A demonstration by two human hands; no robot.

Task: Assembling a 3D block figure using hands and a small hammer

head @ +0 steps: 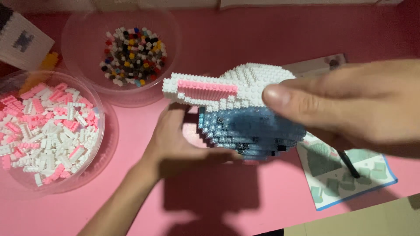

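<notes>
A model built of tiny bricks (pixel 238 109) is held up over the pink table, with a white top, a pink-lined white ear sticking left, and a blue lower body. My left hand (pixel 175 142) grips it from below and behind on the left side. My right hand (pixel 345 105) comes in from the right, thumb and fingers pressed on the white top of the model.
A clear bowl of pink and white bricks (pixel 48 131) sits at the left. Behind it, another clear bowl (pixel 131 50) holds several mixed-colour small bricks. An instruction sheet (pixel 345 170) lies at the right near the table edge. A white brick piece (pixel 19 39) is at the top left.
</notes>
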